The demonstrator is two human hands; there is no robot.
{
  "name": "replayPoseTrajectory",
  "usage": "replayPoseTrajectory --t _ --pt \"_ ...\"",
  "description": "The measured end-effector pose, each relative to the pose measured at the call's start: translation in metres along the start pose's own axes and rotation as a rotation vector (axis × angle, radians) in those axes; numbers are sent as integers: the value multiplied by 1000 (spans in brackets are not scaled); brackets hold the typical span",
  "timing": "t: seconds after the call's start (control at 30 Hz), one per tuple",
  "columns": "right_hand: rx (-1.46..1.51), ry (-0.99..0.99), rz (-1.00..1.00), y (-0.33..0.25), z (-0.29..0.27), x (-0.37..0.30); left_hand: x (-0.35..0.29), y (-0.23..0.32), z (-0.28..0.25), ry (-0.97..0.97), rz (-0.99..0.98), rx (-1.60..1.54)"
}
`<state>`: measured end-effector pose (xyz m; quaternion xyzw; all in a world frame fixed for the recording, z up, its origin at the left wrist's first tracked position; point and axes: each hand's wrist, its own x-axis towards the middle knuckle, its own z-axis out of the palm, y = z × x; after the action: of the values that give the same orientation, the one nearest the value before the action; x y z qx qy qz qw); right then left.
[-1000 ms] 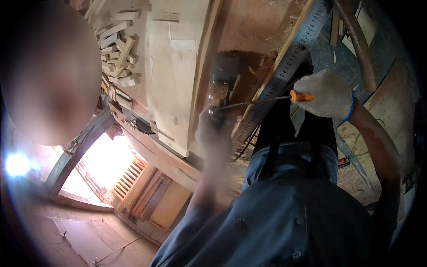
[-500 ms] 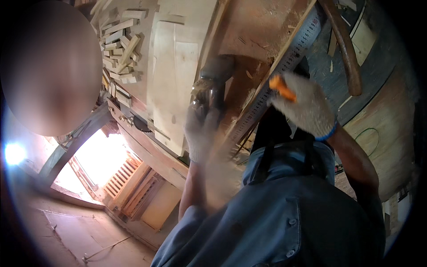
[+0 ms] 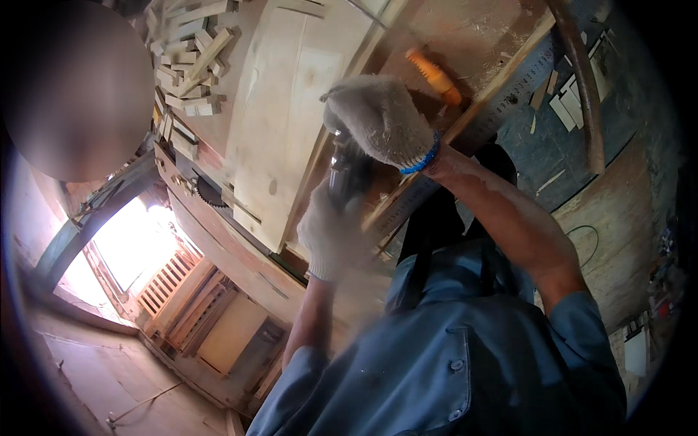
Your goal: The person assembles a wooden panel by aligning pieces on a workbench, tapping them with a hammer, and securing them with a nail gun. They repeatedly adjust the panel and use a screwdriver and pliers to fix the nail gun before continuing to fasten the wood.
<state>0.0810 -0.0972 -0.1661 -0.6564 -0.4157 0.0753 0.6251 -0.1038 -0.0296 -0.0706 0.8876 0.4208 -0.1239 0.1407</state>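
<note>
My left hand (image 3: 327, 229), in a white knit glove, is closed around a dark tool with a shiny metal part (image 3: 337, 156); its exact kind is unclear. Over the tool's far end curls my right hand (image 3: 382, 120), gloved with a blue cuff, its fingers bent and partly hidden. Just beyond that hand, an orange ribbed handle-like piece (image 3: 435, 76) lies on the reddish-brown board (image 3: 483, 40). Along the board's right edge run a wooden strip (image 3: 502, 76) and a long metal ruler (image 3: 520, 87).
Cut wood blocks (image 3: 196, 65) are heaped at the far left, beside pale panels (image 3: 269, 109). A toothed saw blade (image 3: 209, 192) protrudes near the left bench edge. A curved brown wooden bar (image 3: 582, 87) lies to the right, near wood offcuts (image 3: 571, 105). Stacked wooden frames (image 3: 174, 287) stand lower left.
My right hand has let go of the orange piece, which now lies on the board, and has moved left onto the dark tool. My left hand still grips that tool.
</note>
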Motion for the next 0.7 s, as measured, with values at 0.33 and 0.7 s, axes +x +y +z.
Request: replayPoseTrajectory --t 0.33,0.7 --pt "196 90 226 -19 5 13 -9 -20 1 -33 63 16" --pt "-702 246 302 -50 -113 28 -9 -33 -1 -2 191 -49"
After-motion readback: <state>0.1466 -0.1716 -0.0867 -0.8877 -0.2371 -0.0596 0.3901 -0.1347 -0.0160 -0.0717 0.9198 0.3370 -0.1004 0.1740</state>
